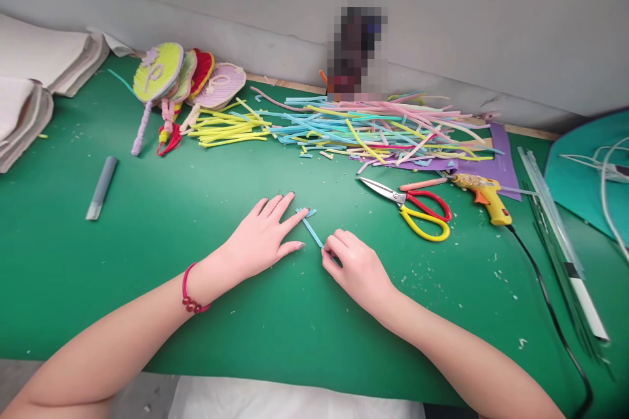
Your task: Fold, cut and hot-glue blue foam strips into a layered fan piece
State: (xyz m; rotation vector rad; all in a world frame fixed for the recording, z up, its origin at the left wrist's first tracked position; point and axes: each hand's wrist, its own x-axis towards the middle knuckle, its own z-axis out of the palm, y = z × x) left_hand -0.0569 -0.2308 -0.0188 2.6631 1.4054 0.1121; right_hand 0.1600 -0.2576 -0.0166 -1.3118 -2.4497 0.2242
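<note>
A short blue pipe cleaner (312, 232) lies slantwise on the green table, with a small bent or looped part at its far end. My left hand (263, 232) rests flat with its fingers spread, and its index fingertip presses on that far end. At the near end, my right hand (356, 265) pinches the pipe cleaner between thumb and fingers. To the right of my hands lie scissors (407, 203) with one red and one yellow handle, blades partly apart.
A heap of coloured pipe cleaners (373, 127) runs along the back. Finished fans (160, 72) lie at back left. A yellow glue gun (484, 196) trails a black cord (545, 294) on the right, beside long thin rods (565, 242). A grey tube (102, 188) lies left.
</note>
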